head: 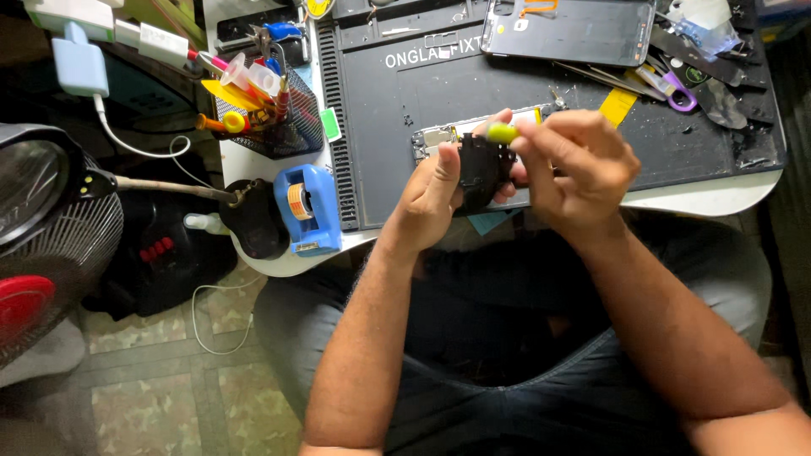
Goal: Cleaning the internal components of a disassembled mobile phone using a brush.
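surface [718,198] – white rim ran close under both hands | black mat [405,127] – bare middle stretch, tools crowded at far edge | left hand [432,198] closed round black part [481,169], above near edge | right hand [574,156] pinched yellow-green tool tip [502,133] against part's top
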